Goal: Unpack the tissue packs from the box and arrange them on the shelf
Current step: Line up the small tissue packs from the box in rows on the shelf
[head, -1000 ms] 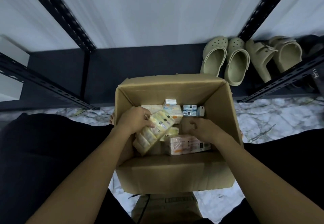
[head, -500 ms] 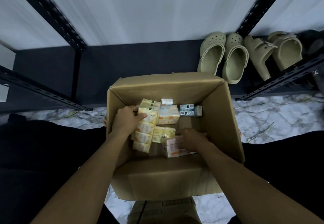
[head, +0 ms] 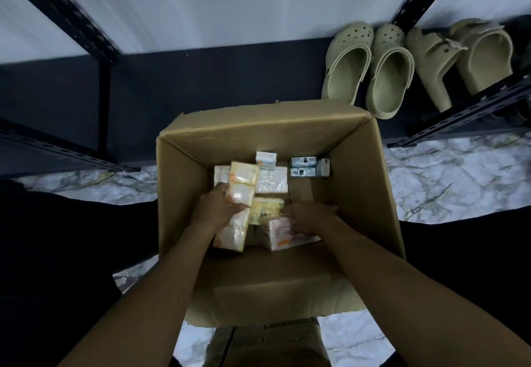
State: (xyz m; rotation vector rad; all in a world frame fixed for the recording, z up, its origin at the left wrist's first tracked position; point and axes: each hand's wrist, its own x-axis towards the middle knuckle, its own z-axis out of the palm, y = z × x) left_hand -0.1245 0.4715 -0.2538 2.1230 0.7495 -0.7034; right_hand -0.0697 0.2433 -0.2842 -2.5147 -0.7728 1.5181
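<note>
An open cardboard box (head: pixel 359 188) stands on the floor in front of me. Inside it, my left hand (head: pixel 221 208) grips a long yellow multipack of tissue packs (head: pixel 240 197) that stands upright along the left wall. My right hand (head: pixel 309 217) grips a pink-and-white tissue multipack (head: pixel 283 236) lying near the front of the box. Between them lies a yellow pack (head: pixel 265 207). A clear-wrapped white pack (head: pixel 271 180) and small blue-and-white packs (head: pixel 304 167) lie further back. The black bottom shelf (head: pixel 201 85) runs behind the box.
Two pairs of olive clogs (head: pixel 367 70) stand on the shelf's right part. Black perforated shelf uprights (head: pixel 66 16) rise at left and right. The floor (head: pixel 448 182) is white marble. Another piece of cardboard (head: pixel 267 343) lies under the box's near side.
My left hand has turned the yellow multipack from slanted to upright against the left wall. My right hand has closed on the pink-and-white pack and pulled it slightly toward me.
</note>
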